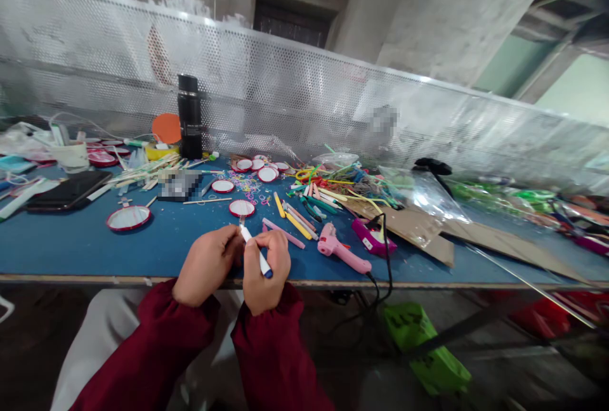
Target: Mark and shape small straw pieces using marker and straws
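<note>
My right hand (264,273) is closed around a white marker pen with a blue cap (259,257), its tip pointing up and to the left. My left hand (208,264) is curled beside it, fingertips pinched near the pen's tip on something too small to name. Both hands hover at the front edge of the blue table (71,240). Just beyond them lie a red-rimmed white disc (242,208) and a pink straw (283,233).
A pink glue gun (340,247) with a black cord lies to the right, beside a magenta tool (373,238). Coloured sticks (304,211), more discs (128,217), a phone (69,190), a black flask (189,116), cardboard (428,233) and plastic bags crowd the table. A perforated metal screen stands behind.
</note>
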`<move>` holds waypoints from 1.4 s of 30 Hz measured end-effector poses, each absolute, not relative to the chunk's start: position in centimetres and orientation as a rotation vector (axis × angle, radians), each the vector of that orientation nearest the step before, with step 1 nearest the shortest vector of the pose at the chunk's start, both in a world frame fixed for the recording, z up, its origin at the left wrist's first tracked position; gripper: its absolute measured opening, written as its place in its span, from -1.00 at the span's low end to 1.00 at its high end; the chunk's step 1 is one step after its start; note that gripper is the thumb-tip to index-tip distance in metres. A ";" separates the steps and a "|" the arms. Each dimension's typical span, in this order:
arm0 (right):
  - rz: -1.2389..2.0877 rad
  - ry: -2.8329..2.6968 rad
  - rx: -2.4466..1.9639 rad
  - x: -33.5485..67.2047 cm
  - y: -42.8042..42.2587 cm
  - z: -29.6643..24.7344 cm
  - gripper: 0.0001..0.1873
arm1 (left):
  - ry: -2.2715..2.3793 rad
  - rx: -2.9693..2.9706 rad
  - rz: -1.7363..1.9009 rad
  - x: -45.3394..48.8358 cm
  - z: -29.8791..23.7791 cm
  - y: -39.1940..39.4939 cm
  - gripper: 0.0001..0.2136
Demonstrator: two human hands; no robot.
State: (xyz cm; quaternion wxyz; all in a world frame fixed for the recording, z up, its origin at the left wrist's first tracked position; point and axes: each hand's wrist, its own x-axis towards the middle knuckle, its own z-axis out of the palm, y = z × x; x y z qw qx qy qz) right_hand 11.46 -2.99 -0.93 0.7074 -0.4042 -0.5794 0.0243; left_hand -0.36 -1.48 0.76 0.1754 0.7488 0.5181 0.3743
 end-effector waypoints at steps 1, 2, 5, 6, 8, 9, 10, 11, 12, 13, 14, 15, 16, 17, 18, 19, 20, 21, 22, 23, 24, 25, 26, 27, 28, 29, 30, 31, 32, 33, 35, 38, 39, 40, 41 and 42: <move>0.056 -1.287 -0.902 11.4 -3.0 -0.9 -0.82 | 1.479 2.124 1.063 -0.3 0.8 -1.5 -0.74; 0.058 -1.284 -0.907 11.4 -3.0 -0.9 -0.82 | 1.480 2.124 1.066 -0.3 0.8 -1.5 -0.75; 0.067 -1.274 -0.920 11.4 -3.1 -0.9 -0.82 | 1.444 2.109 1.066 -0.3 0.8 -1.5 -0.74; 0.069 -1.273 -0.920 11.4 -3.1 -0.9 -0.83 | 1.436 2.103 1.063 -0.3 0.9 -1.6 -0.74; 0.069 -1.278 -0.913 11.4 -3.0 -0.9 -0.83 | 1.445 2.102 1.056 -0.3 0.9 -1.7 -0.74; 0.068 -1.279 -0.908 11.4 -3.0 -1.0 -0.82 | 1.460 2.105 1.055 -0.3 0.9 -1.7 -0.75; 0.068 -1.282 -0.903 11.4 -3.0 -1.0 -0.82 | 1.471 2.109 1.057 -0.3 1.0 -1.7 -0.75; 0.068 -1.283 -0.900 11.4 -3.0 -1.0 -0.82 | 1.477 2.113 1.059 -0.4 1.0 -1.7 -0.75; 0.068 -1.283 -0.902 11.4 -3.0 -1.0 -0.82 | 1.473 2.114 1.061 -0.4 1.0 -1.7 -0.75; 0.067 -1.281 -0.907 11.5 -3.0 -1.0 -0.82 | 1.459 2.113 1.061 -0.4 1.0 -1.7 -0.76; 0.065 -1.280 -0.915 11.5 -3.1 -0.9 -0.83 | 1.439 2.112 1.058 -0.4 0.9 -1.7 -0.75; 0.063 -1.279 -0.920 11.5 -3.1 -0.9 -0.83 | 1.421 2.110 1.055 -0.4 0.9 -1.6 -0.75; 0.062 -1.279 -0.922 11.5 -3.1 -0.9 -0.83 | 1.411 2.109 1.053 -0.4 0.9 -1.6 -0.75; 0.063 -1.281 -0.920 11.5 -3.1 -0.9 -0.83 | 1.414 2.109 1.052 -0.4 0.8 -1.6 -0.75; 0.065 -1.285 -0.914 11.5 -3.1 -0.9 -0.82 | 1.426 2.112 1.054 -0.4 0.8 -1.5 -0.75; 0.067 -1.289 -0.907 11.5 -3.1 -0.9 -0.82 | 1.445 2.116 1.057 -0.4 0.8 -1.5 -0.75; 0.069 -1.293 -0.900 11.5 -3.0 -0.9 -0.81 | 1.463 2.121 1.059 -0.4 0.7 -1.5 -0.75; 0.070 -1.295 -0.896 11.5 -3.0 -1.0 -0.81 | 1.476 2.125 1.060 -0.4 0.7 -1.5 -0.75; 0.071 -1.294 -0.895 11.5 -3.0 -1.0 -0.80 | 1.480 2.126 1.061 -0.3 0.7 -1.5 -0.75; 0.072 -1.294 -0.896 11.5 -2.9 -1.0 -0.80 | 1.473 2.124 1.061 -0.3 0.7 -1.5 -0.75; 0.072 -1.294 -0.898 11.5 -2.9 -1.0 -0.80 | 1.463 2.120 1.062 -0.3 0.7 -1.5 -0.75; 0.070 -1.294 -0.903 11.5 -2.9 -1.0 -0.81 | 1.453 2.114 1.064 -0.3 0.7 -1.5 -0.75; 0.066 -1.295 -0.908 11.5 -2.9 -1.0 -0.82 | 1.446 2.108 1.066 -0.3 0.7 -1.5 -0.75; 0.060 -1.298 -0.912 11.5 -3.0 -1.0 -0.83 | 1.442 2.102 1.069 -0.3 0.7 -1.5 -0.75; 0.057 -1.303 -0.915 11.5 -3.0 -1.0 -0.84 | 1.443 2.098 1.069 -0.3 0.7 -1.5 -0.75; 0.059 -1.305 -0.916 11.5 -3.0 -1.0 -0.85 | 1.447 2.097 1.069 -0.4 0.7 -1.5 -0.75; 0.065 -1.306 -0.912 11.5 -2.9 -1.0 -0.84 | 1.453 2.097 1.069 -0.4 0.7 -1.4 -0.75; 0.073 -1.306 -0.907 11.5 -2.9 -1.0 -0.83 | 1.457 2.100 1.069 -0.4 0.7 -1.4 -0.75; 0.080 -1.302 -0.903 11.5 -2.9 -1.1 -0.82 | 1.461 2.105 1.069 -0.4 0.7 -1.4 -0.75; 0.084 -1.297 -0.904 11.5 -2.9 -1.1 -0.81 | 1.460 2.111 1.071 -0.4 0.6 -1.4 -0.75; 0.082 -1.288 -0.913 11.5 -2.9 -1.1 -0.81 | 1.453 2.116 1.073 -0.4 0.6 -1.3 -0.75; 0.075 -1.286 -0.924 11.5 -2.9 -1.0 -0.82 | 1.438 2.109 1.072 -0.4 0.6 -1.3 -0.76; 0.079 -1.285 -0.922 11.5 -2.9 -1.0 -0.82 | 1.439 2.109 1.071 -0.4 0.6 -1.3 -0.76; 0.086 -1.285 -0.920 11.5 -2.9 -0.9 -0.82 | 1.443 2.109 1.072 -0.4 0.6 -1.3 -0.76; 0.096 -1.286 -0.921 11.5 -3.0 -0.9 -0.81 | 1.446 2.111 1.074 -0.4 0.5 -1.3 -0.75; 0.103 -1.285 -0.924 11.5 -3.0 -0.9 -0.81 | 1.450 2.112 1.077 -0.4 0.5 -1.3 -0.75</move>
